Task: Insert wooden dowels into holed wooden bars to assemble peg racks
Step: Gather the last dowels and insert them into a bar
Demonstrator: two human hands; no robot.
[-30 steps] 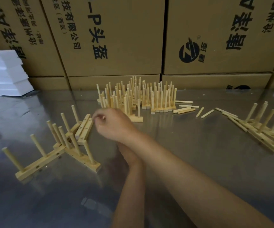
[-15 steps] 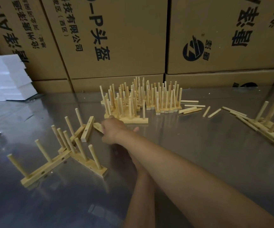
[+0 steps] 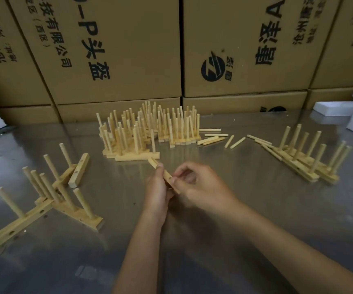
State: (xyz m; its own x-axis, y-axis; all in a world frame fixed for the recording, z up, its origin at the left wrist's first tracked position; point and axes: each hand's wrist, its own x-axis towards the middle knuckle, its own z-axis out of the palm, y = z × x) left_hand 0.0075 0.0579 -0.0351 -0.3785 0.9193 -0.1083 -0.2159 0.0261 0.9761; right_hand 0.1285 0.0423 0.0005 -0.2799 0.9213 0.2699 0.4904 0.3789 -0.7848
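Dim, warm indoor light.
The tabletop (image 3: 224, 219) showed soft glare and reflections; edges bowed from wide-angle distortion, slightly blurred.

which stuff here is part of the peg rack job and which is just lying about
Job:
holed bar, held by left hand and right hand
loose dowels
spare bar
finished racks

Lying about:
cardboard boxes
white foam blocks

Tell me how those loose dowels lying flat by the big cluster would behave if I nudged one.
The loose dowels look round and lie flat on the smooth, shiny metal table, so one would probably roll or skid easily. They look thin, so likely very light. Being wood, they should stay stiff rather than bend.
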